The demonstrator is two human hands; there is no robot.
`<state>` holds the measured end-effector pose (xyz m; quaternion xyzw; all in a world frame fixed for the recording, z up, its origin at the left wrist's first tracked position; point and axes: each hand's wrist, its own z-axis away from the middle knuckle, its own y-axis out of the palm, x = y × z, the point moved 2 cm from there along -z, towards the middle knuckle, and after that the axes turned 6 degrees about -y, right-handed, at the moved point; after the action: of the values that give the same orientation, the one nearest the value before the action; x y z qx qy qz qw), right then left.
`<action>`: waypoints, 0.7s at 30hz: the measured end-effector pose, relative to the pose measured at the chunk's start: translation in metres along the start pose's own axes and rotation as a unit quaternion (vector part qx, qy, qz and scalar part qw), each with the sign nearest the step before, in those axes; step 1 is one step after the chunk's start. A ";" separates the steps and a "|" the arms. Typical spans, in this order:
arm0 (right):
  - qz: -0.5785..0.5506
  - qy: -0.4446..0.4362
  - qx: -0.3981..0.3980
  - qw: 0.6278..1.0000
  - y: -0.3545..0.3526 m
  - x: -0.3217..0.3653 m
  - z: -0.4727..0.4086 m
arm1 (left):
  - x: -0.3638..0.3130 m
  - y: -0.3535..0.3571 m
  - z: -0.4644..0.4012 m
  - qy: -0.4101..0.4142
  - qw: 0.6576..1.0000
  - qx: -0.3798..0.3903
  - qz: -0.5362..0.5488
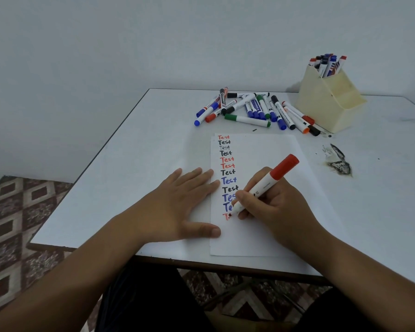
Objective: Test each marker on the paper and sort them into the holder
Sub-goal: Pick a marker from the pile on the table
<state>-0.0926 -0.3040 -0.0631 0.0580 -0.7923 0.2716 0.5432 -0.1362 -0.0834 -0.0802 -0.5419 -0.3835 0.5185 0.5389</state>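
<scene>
Home room, patterned carpet (15,212), small white table (130,164)

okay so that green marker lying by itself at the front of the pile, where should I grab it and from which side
Take the green marker by its white barrel, mid-length, coming straight down from above with the grip across its width. It lies flat and nearly crosswise, its near side open toward the paper, while the pile of markers crowds its far side.
</scene>
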 end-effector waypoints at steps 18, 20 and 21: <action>0.018 0.005 -0.025 1.000 -0.002 -0.003 0.001 | 0.000 0.000 0.000 -0.001 1.000 0.003 0.002; 0.012 0.009 -0.025 1.000 -0.002 -0.002 0.001 | 0.001 0.000 0.000 -0.002 1.000 0.001 0.001; 0.013 0.009 -0.028 0.999 -0.002 -0.002 0.000 | 0.001 0.001 0.000 -0.002 1.000 0.001 0.001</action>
<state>-0.0912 -0.3061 -0.0646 0.0303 -0.7951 0.2568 0.5486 -0.1358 -0.0827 -0.0809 -0.5407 -0.3835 0.5207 0.5380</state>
